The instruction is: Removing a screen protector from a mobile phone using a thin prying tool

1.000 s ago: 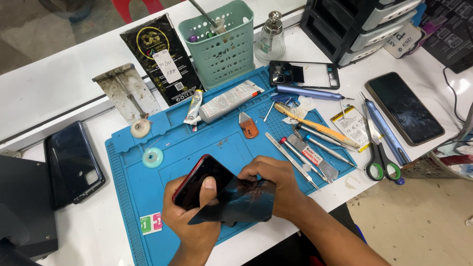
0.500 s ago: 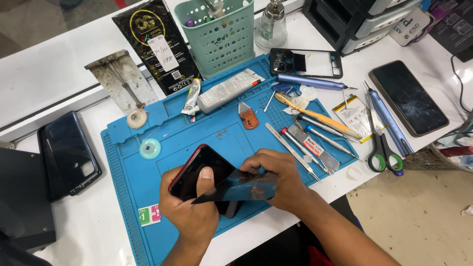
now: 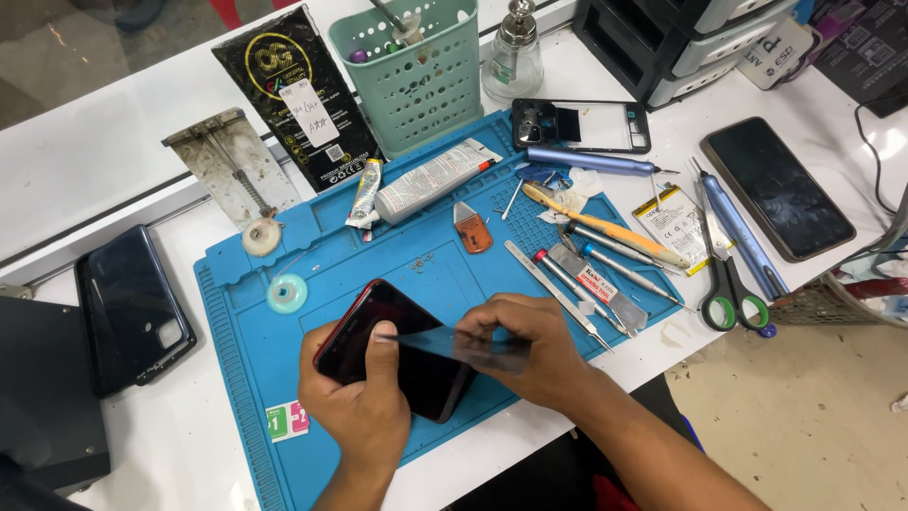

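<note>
Lower centre of the frame, on a blue work mat (image 3: 284, 397): a red-edged phone (image 3: 397, 348) with a dark screen, long axis slanting from upper left to lower right; cradled from below by the left hand (image 3: 364, 397), fingers curled round its lower edge, thumb laid flat across the glass; just right of it, the right hand (image 3: 530, 355), fingers pinched shut on a thin, see-through protector sheet (image 3: 454, 343) held edge-on above the screen, running left toward the left thumb; sheet over the phone's right half, right hand nearer its free end, left hand nearer the phone itself; whether sheet and screen touch, not possible to tell; lower right corner of the phone hidden behind the sheet and fingers; right fingertips mostly hidden under the knuckles; upper right of the mat, a scatter of screwdrivers (image 3: 605, 260) and tweezers, well apart from both hands.
</note>
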